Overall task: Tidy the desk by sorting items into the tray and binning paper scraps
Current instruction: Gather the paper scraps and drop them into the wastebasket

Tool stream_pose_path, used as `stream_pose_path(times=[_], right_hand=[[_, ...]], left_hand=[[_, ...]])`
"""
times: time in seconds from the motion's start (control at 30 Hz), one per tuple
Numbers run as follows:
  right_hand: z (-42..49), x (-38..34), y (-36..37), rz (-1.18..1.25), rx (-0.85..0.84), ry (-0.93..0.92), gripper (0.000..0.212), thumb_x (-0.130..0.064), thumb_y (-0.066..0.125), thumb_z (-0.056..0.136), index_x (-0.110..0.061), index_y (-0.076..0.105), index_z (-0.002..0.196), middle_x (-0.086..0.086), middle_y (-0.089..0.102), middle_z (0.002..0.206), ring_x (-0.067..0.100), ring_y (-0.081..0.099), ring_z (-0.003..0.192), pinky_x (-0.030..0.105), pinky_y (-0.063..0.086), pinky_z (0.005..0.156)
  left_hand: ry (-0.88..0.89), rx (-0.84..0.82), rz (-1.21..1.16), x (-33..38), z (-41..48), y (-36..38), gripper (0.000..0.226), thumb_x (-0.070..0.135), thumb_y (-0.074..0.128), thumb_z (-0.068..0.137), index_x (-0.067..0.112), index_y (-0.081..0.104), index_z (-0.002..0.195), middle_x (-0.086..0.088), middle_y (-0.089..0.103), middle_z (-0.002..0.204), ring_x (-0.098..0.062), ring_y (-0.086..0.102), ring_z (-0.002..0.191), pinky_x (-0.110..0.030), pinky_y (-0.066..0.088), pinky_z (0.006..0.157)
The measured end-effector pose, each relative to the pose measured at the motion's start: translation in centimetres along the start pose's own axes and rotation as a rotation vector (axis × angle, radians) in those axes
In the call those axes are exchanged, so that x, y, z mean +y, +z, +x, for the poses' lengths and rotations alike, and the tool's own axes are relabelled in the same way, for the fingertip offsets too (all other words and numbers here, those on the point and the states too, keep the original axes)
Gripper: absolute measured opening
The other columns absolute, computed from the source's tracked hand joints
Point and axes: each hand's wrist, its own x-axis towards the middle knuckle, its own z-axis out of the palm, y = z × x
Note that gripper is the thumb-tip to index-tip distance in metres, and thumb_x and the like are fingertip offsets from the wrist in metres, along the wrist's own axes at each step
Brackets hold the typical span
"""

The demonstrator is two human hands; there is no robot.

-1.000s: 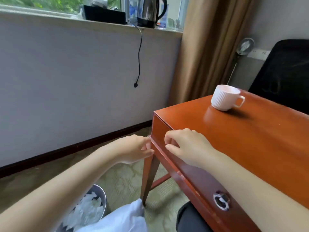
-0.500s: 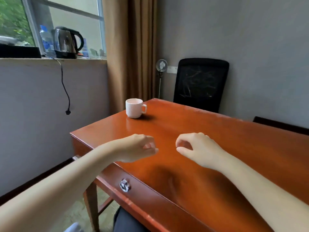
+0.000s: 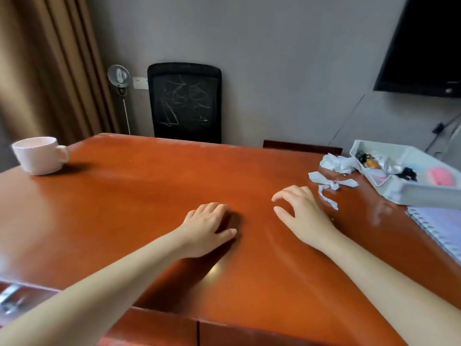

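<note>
A polished red-brown wooden desk (image 3: 149, 196) fills the view, with a grey wall and a black mesh chair (image 3: 184, 103) behind it. The left hand (image 3: 207, 226) rests palm down on the bare wood, fingers relaxed, holding nothing. The right hand (image 3: 301, 213) is empty too, its fingers spread and gently curved, near torn white paper scraps (image 3: 331, 182). More crumpled scraps touch the pale tray (image 3: 409, 193) at the right edge, which already holds small items. A spiral notebook (image 3: 444, 228) lies beside the tray, and a white cup (image 3: 37, 154) stands far left. The scrap-clearing step seems under way; next, the right hand likely needs to gather the scraps. No bin is in view.
</note>
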Motion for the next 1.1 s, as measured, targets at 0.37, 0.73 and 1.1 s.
stream_pose_path(times=[0.37,0.73,1.1], right_hand=[[-0.1,12.3,-1.8,-0.001,0.180,0.296,0.028,-0.024,0.056,0.091,-0.020,0.059,0.118,0.000,0.054,0.126,0.023,0.044,0.119,0.035,0.035,0.101],[5.1,19.2,-1.4,0.008,0.165,0.451,0.049,-0.019,0.054,0.091,-0.019,0.044,0.139,0.001,0.042,0.146,0.022,0.038,0.134,0.037,0.033,0.110],[7.7,21.3,-1.0,-0.061,0.292,0.409,0.019,-0.018,0.053,0.090,-0.007,0.069,0.087,0.009,0.069,0.091,0.029,0.061,0.090,0.038,0.050,0.073]], left_hand=[[0.263,0.084,-0.019,11.3,9.6,4.9,0.078,0.066,0.042,0.085,0.023,0.020,0.146,0.003,0.022,0.153,-0.017,0.018,0.142,-0.035,0.017,0.116],[0.220,0.039,0.035,16.0,20.3,6.4,0.088,0.073,0.036,0.082,0.032,-0.001,0.150,-0.001,-0.004,0.160,-0.023,-0.006,0.148,-0.045,0.004,0.118],[0.315,0.048,-0.089,15.6,26.1,6.1,0.045,0.061,0.043,0.088,0.028,0.047,0.119,0.004,0.046,0.132,-0.018,0.041,0.124,-0.038,0.029,0.106]])
